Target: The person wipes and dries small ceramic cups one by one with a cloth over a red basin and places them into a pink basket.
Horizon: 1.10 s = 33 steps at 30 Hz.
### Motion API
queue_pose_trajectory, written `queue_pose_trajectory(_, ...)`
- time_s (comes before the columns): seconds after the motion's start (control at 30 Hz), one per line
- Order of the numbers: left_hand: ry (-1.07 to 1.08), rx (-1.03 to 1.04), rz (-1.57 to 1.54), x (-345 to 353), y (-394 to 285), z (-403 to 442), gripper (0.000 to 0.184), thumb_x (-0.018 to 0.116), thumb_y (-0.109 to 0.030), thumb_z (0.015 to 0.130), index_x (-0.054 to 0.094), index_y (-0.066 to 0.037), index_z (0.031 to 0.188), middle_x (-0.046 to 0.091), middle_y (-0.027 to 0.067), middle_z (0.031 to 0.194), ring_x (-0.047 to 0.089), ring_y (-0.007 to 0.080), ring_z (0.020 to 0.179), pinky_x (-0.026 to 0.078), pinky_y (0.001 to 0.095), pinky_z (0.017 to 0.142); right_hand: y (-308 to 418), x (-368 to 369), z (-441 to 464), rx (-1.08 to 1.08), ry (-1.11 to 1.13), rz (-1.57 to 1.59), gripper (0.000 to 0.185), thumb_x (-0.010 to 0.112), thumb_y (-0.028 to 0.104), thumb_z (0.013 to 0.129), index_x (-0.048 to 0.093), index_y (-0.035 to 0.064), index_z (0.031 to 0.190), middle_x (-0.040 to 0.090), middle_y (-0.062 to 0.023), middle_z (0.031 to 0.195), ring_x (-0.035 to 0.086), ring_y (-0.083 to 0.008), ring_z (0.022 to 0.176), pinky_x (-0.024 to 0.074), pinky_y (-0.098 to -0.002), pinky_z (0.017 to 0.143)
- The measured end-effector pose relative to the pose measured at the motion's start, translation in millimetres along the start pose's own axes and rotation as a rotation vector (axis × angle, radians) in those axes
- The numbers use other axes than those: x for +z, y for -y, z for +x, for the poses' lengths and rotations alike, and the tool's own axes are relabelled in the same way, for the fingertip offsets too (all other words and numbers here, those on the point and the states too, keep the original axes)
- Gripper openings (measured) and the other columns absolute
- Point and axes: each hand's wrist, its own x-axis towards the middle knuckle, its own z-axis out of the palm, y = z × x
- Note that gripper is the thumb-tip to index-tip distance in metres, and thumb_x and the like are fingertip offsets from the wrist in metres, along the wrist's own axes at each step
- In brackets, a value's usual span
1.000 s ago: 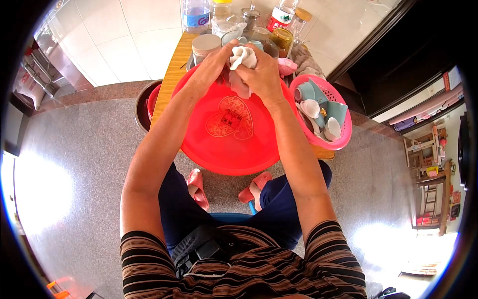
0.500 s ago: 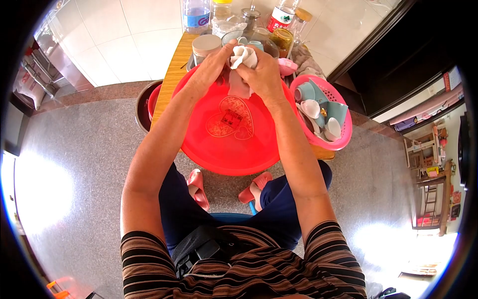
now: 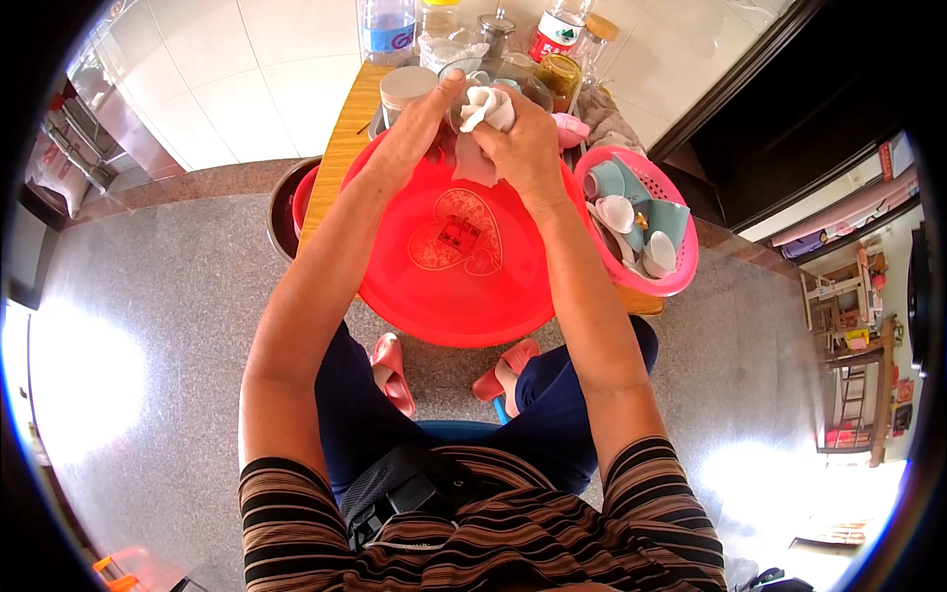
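My left hand [image 3: 419,126] is closed at the near left side of a clear round glass bowl [image 3: 533,91], its thumb up at the rim and its other fingers mostly hidden. My right hand [image 3: 525,138] is closed around a bunched white cloth [image 3: 486,109], which presses against the bowl's near side. A loose end of the cloth hangs down over the big red plastic basin [image 3: 404,286] with a heart print. Small cups show through or behind the glass.
A pink basket [image 3: 681,281] with pale blue dishes and white spoons is on the right. Behind my hands, a lidded jar [image 3: 406,91], a brown-filled jar [image 3: 558,81] and bottles [image 3: 389,35] crowd the wooden table [image 3: 345,133]. Another basin [image 3: 284,212] sits at left.
My left thumb has lifted slightly up and away from the cloth. My right hand and the cloth have shifted a little to the right; the basin has stayed in place.
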Motion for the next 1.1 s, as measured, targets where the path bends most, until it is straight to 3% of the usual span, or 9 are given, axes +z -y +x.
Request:
queue_pose_trajectory(0.1, -0.009, -0.008, -0.082, 6, -6, -9, 0.051, 0.044, -0.059, 0.09, 0.059, -0.011, 0.087, 0.05, -0.0012, 0.065, 0.044, 0.0057, 0.053, 0.033, 0.0231, 0.044, 2, -1, -1, 0.031, 0.052, 0.119, 0.032, 0.071, 0.022, 0.074, 0.066, 0.0066, 0.101, 0.069, -0.012, 0.083, 0.067, -0.0241, 0.075, 0.0516, -0.0333, 0.068)
queue_pose_trajectory(0.23, -0.004, -0.006, -0.063, 3, -5, -7, 0.052, 0.045, -0.061, 0.089, 0.058, -0.011, 0.084, 0.049, -0.0011, 0.064, 0.044, 0.0057, 0.053, 0.032, 0.023, 0.043, 0, -3, -1, 0.107, 0.134, 0.238, 0.031, 0.071, 0.021, 0.074, 0.066, 0.0063, 0.1, 0.069, -0.0111, 0.081, 0.066, -0.0208, 0.072, 0.0511, -0.0314, 0.067)
queue_pose_trajectory(0.3, -0.041, -0.009, -0.104, 4, -4, -6, 0.053, 0.046, -0.062, 0.088, 0.058, -0.011, 0.082, 0.049, -0.0007, 0.061, 0.044, 0.0062, 0.051, 0.032, 0.0226, 0.044, 0, -2, -1, 0.151, 0.154, 0.41, 0.022, 0.067, 0.011, 0.078, 0.064, 0.0036, 0.098, 0.063, 0.0026, 0.077, 0.054, -0.0052, 0.069, 0.0454, -0.0232, 0.062)
queue_pose_trajectory(0.53, -0.046, -0.008, -0.053, 5, -6, -7, 0.054, 0.045, -0.063, 0.088, 0.057, -0.011, 0.081, 0.047, -0.0008, 0.058, 0.041, 0.0075, 0.047, 0.031, 0.0226, 0.043, -1, 2, -1, 0.01, 0.023, 0.025, 0.022, 0.068, 0.011, 0.077, 0.065, 0.0049, 0.098, 0.062, 0.0022, 0.079, 0.055, -0.0052, 0.071, 0.0454, -0.0232, 0.064)
queue_pose_trajectory(0.6, -0.009, -0.001, -0.003, 7, -10, -10, 0.066, 0.037, -0.065, 0.089, 0.062, -0.004, 0.09, 0.052, 0.003, 0.065, 0.048, 0.0102, 0.05, 0.036, 0.0243, 0.043, -4, 2, -1, 0.004, 0.044, 0.175, 0.029, 0.071, 0.02, 0.073, 0.066, 0.0066, 0.099, 0.068, -0.0097, 0.079, 0.065, -0.0204, 0.069, 0.0502, -0.0317, 0.064)
queue_pose_trajectory(0.7, -0.024, -0.008, -0.028, 4, -5, -5, 0.067, 0.036, -0.066, 0.09, 0.062, -0.004, 0.09, 0.052, 0.0034, 0.065, 0.047, 0.0102, 0.049, 0.036, 0.0245, 0.044, -5, 0, 0, 0.122, 0.139, 0.41, 0.03, 0.071, 0.02, 0.073, 0.066, 0.0068, 0.099, 0.068, -0.0104, 0.079, 0.066, -0.0228, 0.071, 0.0505, -0.0326, 0.064)
queue_pose_trajectory(0.83, -0.035, 0.023, -0.106, 3, -3, -5, 0.054, 0.043, -0.062, 0.089, 0.057, -0.011, 0.081, 0.047, -0.0013, 0.06, 0.042, 0.0067, 0.049, 0.031, 0.0227, 0.043, -2, -1, 0, 0.116, 0.138, 0.434, 0.029, 0.071, 0.019, 0.073, 0.066, 0.0067, 0.099, 0.068, -0.0104, 0.08, 0.067, -0.0223, 0.072, 0.0506, -0.0326, 0.064)
queue_pose_trajectory(1.0, -0.008, -0.039, -0.072, 5, -2, -4, 0.052, 0.043, -0.062, 0.089, 0.057, -0.012, 0.082, 0.047, -0.0022, 0.062, 0.039, 0.0068, 0.048, 0.03, 0.0235, 0.044, -1, 2, 0, -0.018, 0.028, 0.077, 0.028, 0.071, 0.017, 0.074, 0.066, 0.006, 0.098, 0.069, -0.009, 0.08, 0.065, -0.0178, 0.071, 0.0508, -0.0311, 0.066)
queue_pose_trajectory(1.1, -0.022, -0.009, -0.078, 7, -5, -8, 0.052, 0.044, -0.062, 0.089, 0.057, -0.012, 0.083, 0.048, -0.0024, 0.063, 0.041, 0.0069, 0.049, 0.03, 0.0237, 0.043, -1, 0, -1, 0.063, 0.093, 0.255, 0.027, 0.071, 0.017, 0.074, 0.066, 0.006, 0.098, 0.069, -0.0089, 0.08, 0.066, -0.0183, 0.071, 0.0507, -0.0316, 0.065)
